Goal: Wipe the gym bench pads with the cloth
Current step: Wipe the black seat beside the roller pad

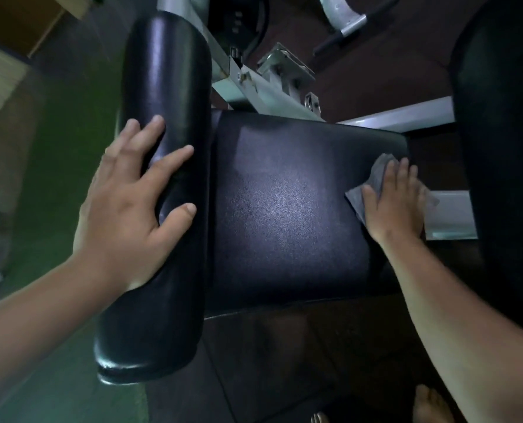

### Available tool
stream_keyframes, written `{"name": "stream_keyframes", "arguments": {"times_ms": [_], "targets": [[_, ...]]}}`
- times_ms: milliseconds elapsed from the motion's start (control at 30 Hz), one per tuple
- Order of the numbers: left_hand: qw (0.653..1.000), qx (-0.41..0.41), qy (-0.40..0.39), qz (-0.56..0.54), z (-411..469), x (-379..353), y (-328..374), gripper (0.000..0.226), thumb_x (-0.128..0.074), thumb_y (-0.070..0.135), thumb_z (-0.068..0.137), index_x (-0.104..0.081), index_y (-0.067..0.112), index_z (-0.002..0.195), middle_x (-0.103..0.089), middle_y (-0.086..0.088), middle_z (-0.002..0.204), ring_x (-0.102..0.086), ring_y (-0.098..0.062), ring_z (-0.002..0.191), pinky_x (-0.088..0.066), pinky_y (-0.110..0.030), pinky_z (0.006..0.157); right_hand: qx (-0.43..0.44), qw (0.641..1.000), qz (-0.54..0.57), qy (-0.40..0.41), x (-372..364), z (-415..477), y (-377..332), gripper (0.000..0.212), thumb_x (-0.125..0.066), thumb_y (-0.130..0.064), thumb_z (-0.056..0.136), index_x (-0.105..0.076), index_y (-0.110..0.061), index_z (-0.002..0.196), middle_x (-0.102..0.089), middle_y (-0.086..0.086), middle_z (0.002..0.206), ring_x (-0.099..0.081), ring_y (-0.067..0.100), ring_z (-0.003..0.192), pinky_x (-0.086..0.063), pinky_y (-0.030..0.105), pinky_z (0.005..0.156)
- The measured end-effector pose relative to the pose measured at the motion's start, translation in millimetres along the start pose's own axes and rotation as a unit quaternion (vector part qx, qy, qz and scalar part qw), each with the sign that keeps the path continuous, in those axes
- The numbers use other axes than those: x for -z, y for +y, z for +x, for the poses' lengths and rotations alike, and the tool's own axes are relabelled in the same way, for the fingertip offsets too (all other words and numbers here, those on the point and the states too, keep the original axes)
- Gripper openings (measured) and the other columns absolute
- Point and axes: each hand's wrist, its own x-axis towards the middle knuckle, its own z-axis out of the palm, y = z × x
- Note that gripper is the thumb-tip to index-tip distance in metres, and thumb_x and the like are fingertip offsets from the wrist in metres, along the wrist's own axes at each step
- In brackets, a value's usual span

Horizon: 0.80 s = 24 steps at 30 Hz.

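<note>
Pressing my right hand (394, 206) flat on the grey cloth (357, 196), fingers straight, at the right edge of the flat seat pad (284, 209). The cloth peeks out past my thumb and fingertips. My left hand (132, 215) rests on the long roller pad (165, 87) just left of the seat, fingers fanned out, clutching nothing. Hands well apart, shiny seat between them. Another dark pad (504, 148) looms on the right, pale metal frame (272, 90) beyond, my bare foot (431, 404) below.

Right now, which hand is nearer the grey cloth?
Right. The right hand lies flat on the grey cloth; the left hand rests on the roller pad, across the seat pad.
</note>
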Motion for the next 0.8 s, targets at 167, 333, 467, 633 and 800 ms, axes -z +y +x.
{"name": "stream_keyframes", "arguments": {"times_ms": [167, 333, 467, 633, 800], "targets": [[1.000, 0.004, -0.003, 0.001, -1.0, 0.3, 1.4, 0.068, -0.052, 0.048, 0.087, -0.053, 0.023, 0.151, -0.023, 0.002, 0.170, -0.013, -0.023, 0.159, -0.018, -0.041, 0.124, -0.022, 0.999, 0.036, -0.001, 2.5, 8.0, -15.5, 0.076, -0.018, -0.060, 0.105, -0.005, -0.015, 0.165, 0.001, 0.008, 0.173, 0.004, 0.025, 0.159, 0.000, 0.048, 0.128], [1.000, 0.002, -0.004, -0.004, -0.8, 1.7, 2.0, 0.068, -0.053, 0.046, 0.086, -0.054, 0.022, 0.150, -0.025, 0.000, 0.170, -0.014, -0.025, 0.159, -0.018, -0.041, 0.125, -0.043, 0.998, 0.036, 0.003, -10.2, -46.3, -7.5, 0.075, -0.023, -0.059, 0.104, -0.006, -0.017, 0.164, -0.003, 0.008, 0.173, 0.001, 0.025, 0.159, -0.002, 0.049, 0.127], [1.000, 0.007, -0.008, -0.007, -0.1, 1.9, 2.6, 0.069, -0.053, 0.047, 0.086, -0.054, 0.023, 0.150, -0.024, 0.002, 0.170, -0.013, -0.023, 0.159, -0.019, -0.042, 0.124, -0.096, 0.994, 0.051, 0.031, -0.6, 30.4, -27.0, 0.078, -0.024, -0.059, 0.102, -0.011, -0.014, 0.164, -0.005, 0.009, 0.172, -0.002, 0.027, 0.159, -0.007, 0.052, 0.127], [1.000, 0.008, -0.004, -0.011, 1.0, 1.8, 2.9, 0.069, -0.053, 0.046, 0.086, -0.054, 0.023, 0.150, -0.024, 0.002, 0.170, -0.013, -0.023, 0.159, -0.018, -0.042, 0.124, -0.063, 0.995, 0.070, 0.033, 11.1, 84.9, -70.3, 0.078, -0.028, -0.058, 0.102, -0.018, -0.010, 0.163, -0.016, 0.017, 0.170, -0.011, 0.036, 0.157, -0.011, 0.058, 0.125], [1.000, 0.002, -0.004, -0.007, 0.2, 2.0, 0.9, 0.068, -0.053, 0.045, 0.086, -0.054, 0.022, 0.150, -0.024, 0.001, 0.170, -0.014, -0.025, 0.159, -0.011, -0.030, 0.125, 0.161, 0.987, 0.000, 0.001, -3.2, 43.5, -122.1, 0.076, -0.015, -0.062, 0.104, -0.006, -0.017, 0.165, -0.002, 0.010, 0.172, 0.001, 0.029, 0.159, -0.001, 0.050, 0.127]]}}
